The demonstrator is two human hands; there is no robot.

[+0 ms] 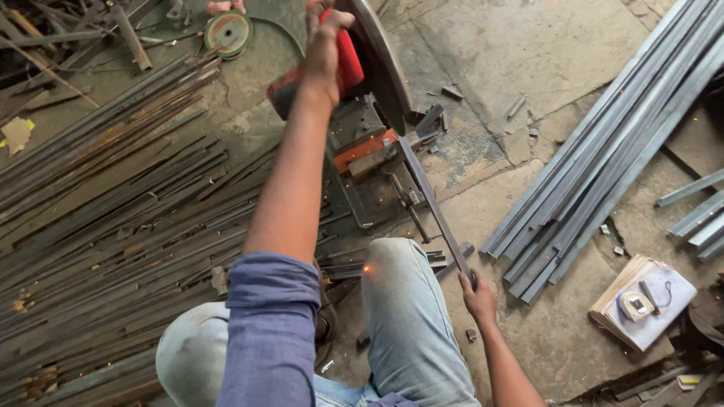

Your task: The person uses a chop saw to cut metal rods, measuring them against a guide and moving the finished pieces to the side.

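Low in the frame, knees in pale jeans [407, 316] and a blue sleeve [273, 332], a spark glowing beside the knee; just right of centre, right hand [478, 300] with fingers curled shut around the near end of a long steel bar [436, 211], which runs up-left into the vise of the chop saw [369, 143]. Higher, at top centre, left hand [326, 47] wrapped tight on the saw's red handle [348, 60], round blade guard just beside it. Around: rusty rods [105, 203] piled across the left, grey steel lengths [618, 128] slanting down the right, a notepad with tape measure [641, 303] at lower right.
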